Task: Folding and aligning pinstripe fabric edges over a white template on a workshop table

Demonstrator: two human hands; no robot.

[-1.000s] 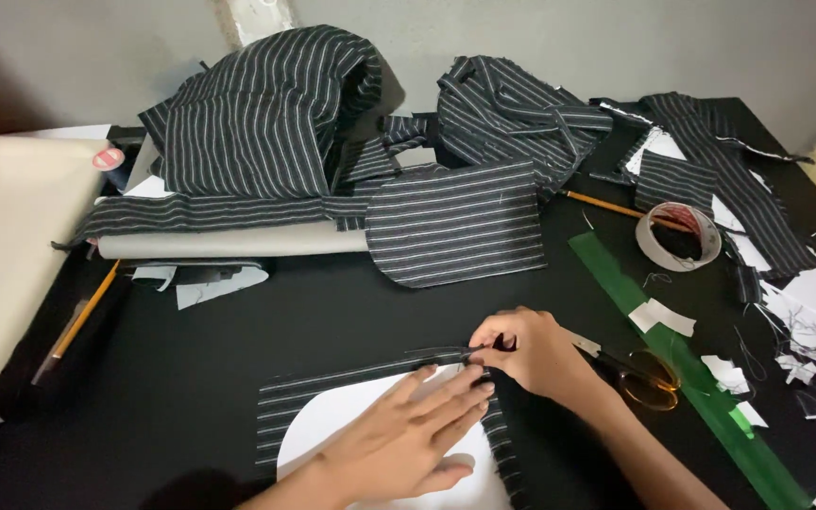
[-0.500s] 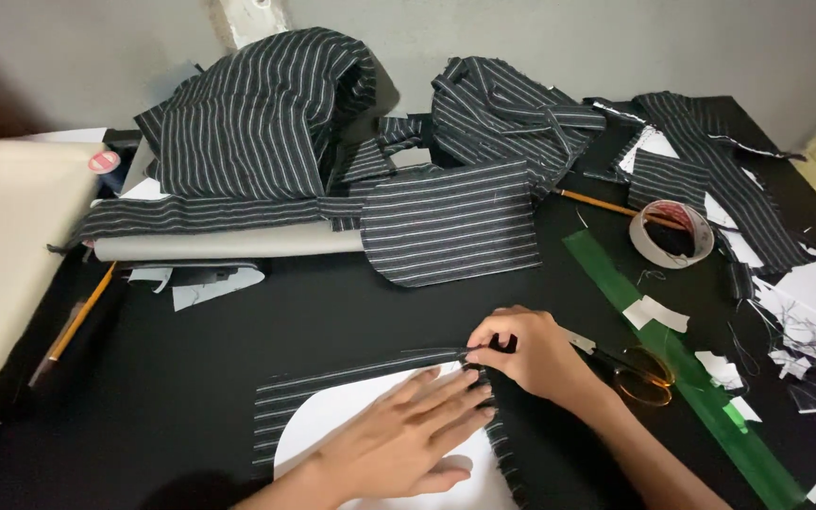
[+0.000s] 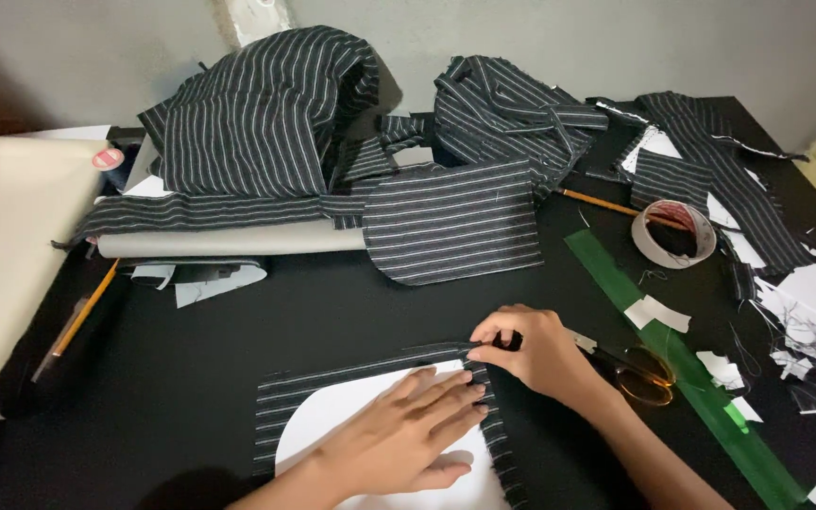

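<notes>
While the left hand (image 3: 403,439) lies flat, fingers spread, it pins a white rounded paper pattern (image 3: 332,425) onto dark striped fabric (image 3: 280,397).
Lower centre of the frame, the right hand (image 3: 531,349) pinches the cloth's folded corner — fingers closed on it — over the black desk (image 3: 332,312).

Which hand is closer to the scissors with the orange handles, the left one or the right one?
The right. The right hand pinches the striped fabric piece directly beside the scissors, which lie by its wrist. The left hand lies flat on the white paper pattern, farther away.
</notes>
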